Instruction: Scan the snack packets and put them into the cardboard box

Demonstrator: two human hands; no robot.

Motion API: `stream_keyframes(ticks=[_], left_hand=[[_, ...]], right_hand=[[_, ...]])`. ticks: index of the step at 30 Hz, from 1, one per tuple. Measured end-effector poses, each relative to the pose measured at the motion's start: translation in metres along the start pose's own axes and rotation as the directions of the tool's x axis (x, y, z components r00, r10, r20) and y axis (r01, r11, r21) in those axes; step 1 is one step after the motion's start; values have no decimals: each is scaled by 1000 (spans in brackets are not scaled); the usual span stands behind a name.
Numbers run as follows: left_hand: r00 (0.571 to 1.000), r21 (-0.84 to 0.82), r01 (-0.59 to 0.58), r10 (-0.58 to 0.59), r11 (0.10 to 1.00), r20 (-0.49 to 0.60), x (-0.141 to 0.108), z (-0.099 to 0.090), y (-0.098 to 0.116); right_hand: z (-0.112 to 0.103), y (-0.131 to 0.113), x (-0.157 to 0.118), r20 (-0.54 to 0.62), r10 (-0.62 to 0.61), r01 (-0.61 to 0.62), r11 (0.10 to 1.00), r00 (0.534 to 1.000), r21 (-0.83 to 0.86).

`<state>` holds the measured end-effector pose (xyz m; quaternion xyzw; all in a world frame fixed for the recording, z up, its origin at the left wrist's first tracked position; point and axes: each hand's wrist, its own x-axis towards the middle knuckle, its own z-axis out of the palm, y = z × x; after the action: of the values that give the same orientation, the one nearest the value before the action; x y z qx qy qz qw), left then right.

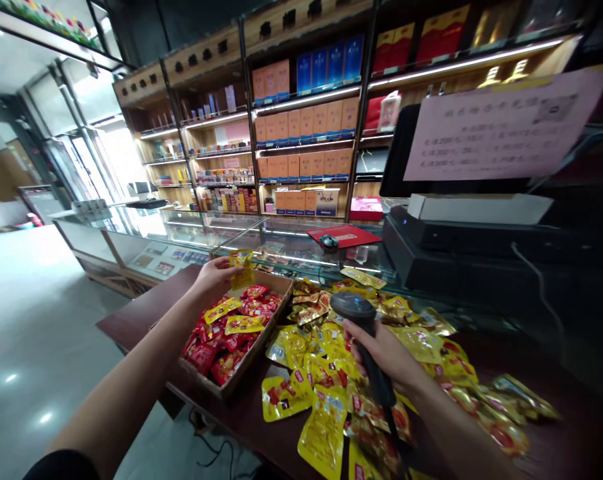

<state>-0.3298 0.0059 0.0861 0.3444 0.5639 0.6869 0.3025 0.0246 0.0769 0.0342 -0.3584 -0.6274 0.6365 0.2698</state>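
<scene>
My left hand pinches a yellow snack packet above the far end of a shallow cardboard box. Many red packets fill that box, and a few yellow packets lie on top of them. In my right hand is a black corded barcode scanner, its fingers wrapped round the handle. Beneath and around the scanner spreads a loose pile of yellow and gold snack packets on the dark table.
A glass display counter runs behind the dark table. On it lie a red mat and a computer mouse. A monitor with a pink paper notice stands at the right. Lit shelves of boxed goods line the wall.
</scene>
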Motion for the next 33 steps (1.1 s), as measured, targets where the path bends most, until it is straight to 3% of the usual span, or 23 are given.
stream_keyframes(ticks=[4, 8, 12, 17, 24, 29, 33], left_hand=[[995, 26, -15, 17, 1000, -95, -14, -22, 17], [995, 182, -2, 20, 983, -99, -17, -14, 12], [998, 262, -23, 9, 965, 55, -17, 22, -9], [976, 261, 10, -67, 965, 209, -24, 91, -36], [889, 231, 6, -111, 973, 444, -29, 175, -82], [823, 312, -37, -148, 949, 549, -39, 200, -120], [787, 436, -204, -119, 876, 606, -53, 201, -136]], right_hand=[[0, 2, 2, 6, 10, -10, 1000, 1000, -2], [-1, 3, 3, -6, 14, -14, 1000, 1000, -10], [-3, 2, 3, -16, 14, -14, 1000, 1000, 8], [-17, -9, 0, -65, -13, 16, 999, 998, 44], [-47, -31, -9, -166, -84, 96, 993, 983, 69], [-55, -32, -9, -169, -97, 111, 991, 981, 75], [-56, -28, -6, -163, -78, 98, 988, 984, 121]])
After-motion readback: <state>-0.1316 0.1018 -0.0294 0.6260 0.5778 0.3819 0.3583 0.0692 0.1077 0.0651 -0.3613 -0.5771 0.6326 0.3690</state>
